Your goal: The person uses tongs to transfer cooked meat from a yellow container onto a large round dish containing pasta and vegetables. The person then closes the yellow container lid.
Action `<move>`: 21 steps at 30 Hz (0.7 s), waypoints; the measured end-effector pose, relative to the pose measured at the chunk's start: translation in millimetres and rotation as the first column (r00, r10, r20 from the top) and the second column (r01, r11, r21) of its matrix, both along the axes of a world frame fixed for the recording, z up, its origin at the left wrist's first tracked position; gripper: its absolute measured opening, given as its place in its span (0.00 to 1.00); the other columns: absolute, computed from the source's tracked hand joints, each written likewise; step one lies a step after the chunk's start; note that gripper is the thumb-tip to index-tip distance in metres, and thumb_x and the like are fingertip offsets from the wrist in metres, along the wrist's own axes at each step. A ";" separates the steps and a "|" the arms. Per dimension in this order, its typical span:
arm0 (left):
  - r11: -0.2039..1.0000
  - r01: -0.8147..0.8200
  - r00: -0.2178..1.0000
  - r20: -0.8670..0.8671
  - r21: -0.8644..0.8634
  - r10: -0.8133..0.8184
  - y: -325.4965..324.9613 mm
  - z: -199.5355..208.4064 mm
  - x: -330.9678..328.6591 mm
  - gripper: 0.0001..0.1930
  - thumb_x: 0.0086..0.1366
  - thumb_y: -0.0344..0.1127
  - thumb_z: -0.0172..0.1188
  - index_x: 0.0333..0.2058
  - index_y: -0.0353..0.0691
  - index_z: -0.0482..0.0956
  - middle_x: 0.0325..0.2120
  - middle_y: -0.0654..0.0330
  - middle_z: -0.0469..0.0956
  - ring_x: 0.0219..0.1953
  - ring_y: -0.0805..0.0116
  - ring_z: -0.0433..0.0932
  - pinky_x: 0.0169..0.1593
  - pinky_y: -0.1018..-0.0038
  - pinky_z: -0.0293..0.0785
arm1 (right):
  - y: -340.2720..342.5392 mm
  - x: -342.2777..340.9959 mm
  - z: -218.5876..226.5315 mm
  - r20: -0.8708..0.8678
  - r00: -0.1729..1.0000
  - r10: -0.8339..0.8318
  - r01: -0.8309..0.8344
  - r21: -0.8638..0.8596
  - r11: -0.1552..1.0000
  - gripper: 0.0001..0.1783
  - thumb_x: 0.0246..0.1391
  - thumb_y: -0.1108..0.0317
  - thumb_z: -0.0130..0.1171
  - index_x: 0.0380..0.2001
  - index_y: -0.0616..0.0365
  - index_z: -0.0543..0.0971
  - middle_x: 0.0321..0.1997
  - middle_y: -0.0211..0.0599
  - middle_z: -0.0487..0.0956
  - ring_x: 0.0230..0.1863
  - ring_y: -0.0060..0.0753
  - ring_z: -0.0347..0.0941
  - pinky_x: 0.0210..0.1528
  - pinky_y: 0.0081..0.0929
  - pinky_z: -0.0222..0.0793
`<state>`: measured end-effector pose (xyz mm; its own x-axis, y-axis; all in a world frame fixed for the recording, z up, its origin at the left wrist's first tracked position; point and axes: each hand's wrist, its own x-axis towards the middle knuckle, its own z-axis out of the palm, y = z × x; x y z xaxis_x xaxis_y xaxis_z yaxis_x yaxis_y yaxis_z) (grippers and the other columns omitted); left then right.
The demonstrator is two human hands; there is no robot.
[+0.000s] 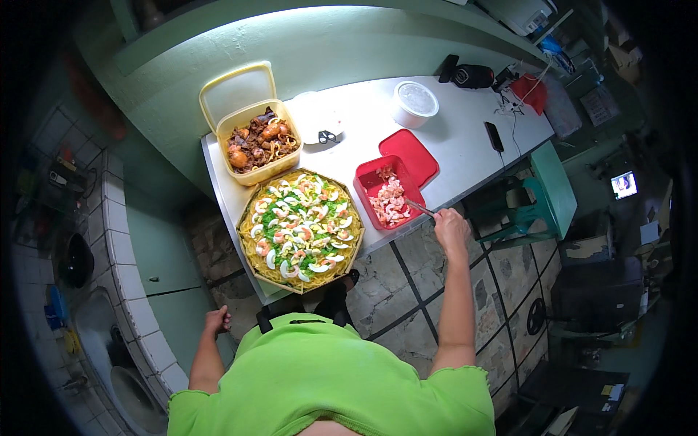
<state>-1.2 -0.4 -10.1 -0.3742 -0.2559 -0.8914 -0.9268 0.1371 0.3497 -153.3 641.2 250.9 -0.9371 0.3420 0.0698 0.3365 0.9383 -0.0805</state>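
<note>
My right hand (452, 227) is closed round the handle of a thin metal utensil (419, 208). Its far end reaches into a red plastic container (362, 185), among small pink-and-white pieces that look like chopped shrimp (390, 198). To the left, a large eight-sided tray (248, 267) carries yellow noodles topped with egg slices, shrimp and chopped greens (298, 227). It sits at the table's near edge. My left hand (218, 320) hangs low beside the table, fingers curled, with nothing visible in it. The red lid (420, 161) lies against the container's far side.
On the white table (459, 131) stand a yellow tub of dark saucy meat (247, 175), a white lidded tub (415, 104), a phone (494, 136) and small black scissors (326, 136). A tiled counter with a sink (109, 341) is at my left; a green chair (534, 207) stands right.
</note>
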 end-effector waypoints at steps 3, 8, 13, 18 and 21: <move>0.998 -0.036 0.999 -0.024 0.045 0.037 0.3 2.2 2.1 0.20 0.63 0.52 0.60 0.25 0.39 0.78 0.16 0.64 0.73 0.11 0.72 0.69 0.17 0.72 0.68 | -2.8 -12.0 -4.6 0.092 0.996 0.016 -0.021 0.044 0.999 0.14 0.56 0.58 0.56 0.32 0.56 0.83 0.37 0.46 0.80 0.40 0.55 0.77 0.42 0.48 0.71; 0.999 -0.031 0.999 -0.028 0.035 0.032 4.4 4.0 4.7 0.20 0.63 0.52 0.60 0.25 0.39 0.78 0.15 0.64 0.73 0.11 0.73 0.68 0.17 0.73 0.67 | 1.9 -26.4 -17.0 0.194 0.980 -0.038 0.030 0.045 0.999 0.14 0.56 0.56 0.56 0.33 0.54 0.83 0.38 0.48 0.81 0.41 0.56 0.78 0.44 0.48 0.73; 0.993 -0.092 0.994 -0.047 0.074 0.096 4.3 1.0 15.2 0.20 0.63 0.52 0.60 0.24 0.39 0.78 0.15 0.65 0.72 0.11 0.74 0.66 0.17 0.73 0.64 | 12.6 -7.6 1.6 0.045 0.999 0.014 -0.008 -0.137 0.991 0.13 0.55 0.59 0.57 0.33 0.57 0.83 0.32 0.47 0.81 0.35 0.51 0.78 0.40 0.43 0.72; 0.994 -0.095 0.995 -0.028 0.054 0.097 8.8 1.6 21.5 0.21 0.63 0.53 0.60 0.25 0.39 0.78 0.16 0.65 0.72 0.12 0.74 0.66 0.17 0.74 0.64 | -45.5 16.1 -1.4 -0.285 0.943 0.171 -0.324 -0.669 0.669 0.08 0.54 0.71 0.60 0.36 0.62 0.81 0.32 0.34 0.80 0.33 0.26 0.75 0.37 0.26 0.70; 0.996 -0.065 0.997 -0.036 0.062 0.067 18.0 -0.6 20.0 0.21 0.63 0.53 0.59 0.26 0.39 0.78 0.17 0.66 0.73 0.12 0.75 0.67 0.18 0.74 0.66 | -123.9 39.0 -30.4 -0.210 0.938 0.275 -0.322 -0.821 0.471 0.08 0.52 0.72 0.62 0.36 0.61 0.81 0.34 0.38 0.79 0.35 0.31 0.76 0.40 0.28 0.70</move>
<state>18.9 17.7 -10.7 -0.3926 -0.2268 -0.8913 -0.9188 0.0535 0.3911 -114.3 517.4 220.5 -0.9981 -0.0382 -0.0473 0.0240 0.4672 -0.8838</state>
